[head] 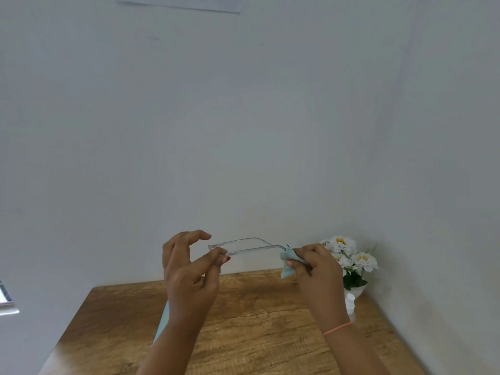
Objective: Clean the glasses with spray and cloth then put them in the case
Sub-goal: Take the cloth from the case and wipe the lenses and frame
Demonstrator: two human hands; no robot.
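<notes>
Holding the glasses [243, 246] up in the air above the far edge of the table [257, 320], my left hand [189, 272] pinches the frame end between thumb and forefinger, other fingers spread loose. My right hand [316, 269] is clenched around the light blue cloth [286, 262], which wraps the tip of one clear temple arm. Down on the table, a white spray bottle [349, 301] stands near the far right corner beside a pot of white flowers [349, 259], and a pale blue item [162, 320], partly hidden by my left forearm, can't tell what it is.
</notes>
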